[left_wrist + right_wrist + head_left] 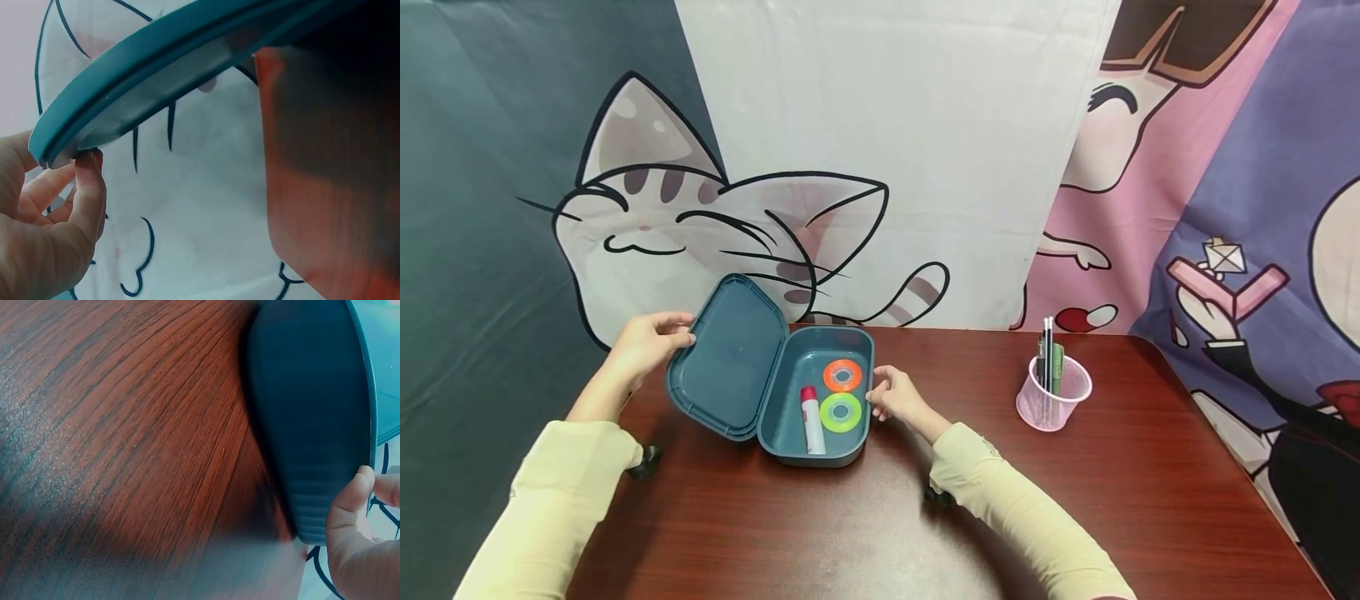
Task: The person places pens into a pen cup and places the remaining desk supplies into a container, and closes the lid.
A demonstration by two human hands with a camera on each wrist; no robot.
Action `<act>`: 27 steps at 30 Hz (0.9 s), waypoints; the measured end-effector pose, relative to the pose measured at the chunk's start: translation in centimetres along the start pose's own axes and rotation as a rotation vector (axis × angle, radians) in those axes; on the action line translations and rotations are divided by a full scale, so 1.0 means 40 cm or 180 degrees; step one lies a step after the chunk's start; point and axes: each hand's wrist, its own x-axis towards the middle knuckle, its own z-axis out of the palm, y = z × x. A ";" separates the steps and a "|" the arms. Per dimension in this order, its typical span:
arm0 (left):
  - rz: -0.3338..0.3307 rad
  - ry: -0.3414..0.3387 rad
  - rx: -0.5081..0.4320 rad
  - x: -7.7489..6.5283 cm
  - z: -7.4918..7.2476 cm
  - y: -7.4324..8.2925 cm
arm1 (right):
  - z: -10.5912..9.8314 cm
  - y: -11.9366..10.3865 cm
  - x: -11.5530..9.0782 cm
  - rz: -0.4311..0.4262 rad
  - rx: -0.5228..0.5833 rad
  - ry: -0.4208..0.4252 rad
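Observation:
A dark teal plastic box [790,367] stands on the table with its hinged lid [730,358] swung up to the left. Inside lie a glue stick [813,425] with a red cap, an orange tape roll [842,376] and a yellow-green tape roll [841,412]. My left hand [651,346] pinches the lid's outer edge between thumb and fingers; the left wrist view shows the lid's rim [106,94] in that grip. On the box's right side, my right hand [901,395] pinches the wall near the rim, thumb outside, as the right wrist view shows.
A pink mesh pen cup [1052,408] with several pens and a green marker [1057,367] stands to the right on the brown wooden table [880,533]. Behind the table hangs a printed cloth [895,108] with cartoon figures.

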 end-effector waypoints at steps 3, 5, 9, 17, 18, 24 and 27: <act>0.0008 0.0040 0.0059 -0.004 0.005 0.021 | -0.001 0.021 0.014 -0.0004 -0.0021 0.0050; 0.0011 0.0064 0.0086 -0.006 0.009 0.035 | -0.001 0.025 0.014 -0.0068 -0.0014 0.0046; 0.0045 0.0118 0.0139 -0.009 0.023 0.064 | -0.002 0.025 0.015 -0.0050 0.0032 0.0040; 0.0146 0.0144 0.0226 -0.019 0.055 0.105 | -0.003 0.024 0.020 0.0148 0.0120 0.0005; 0.0156 0.0156 0.0236 -0.020 0.060 0.109 | -0.003 0.025 0.021 0.0157 0.0137 -0.0002; 0.0225 0.0179 0.0303 -0.020 0.082 0.130 | -0.006 0.031 0.023 0.0161 0.0141 -0.0010; 0.0214 0.0143 0.0272 -0.021 0.090 0.137 | -0.006 0.034 0.023 0.0148 0.0138 -0.0012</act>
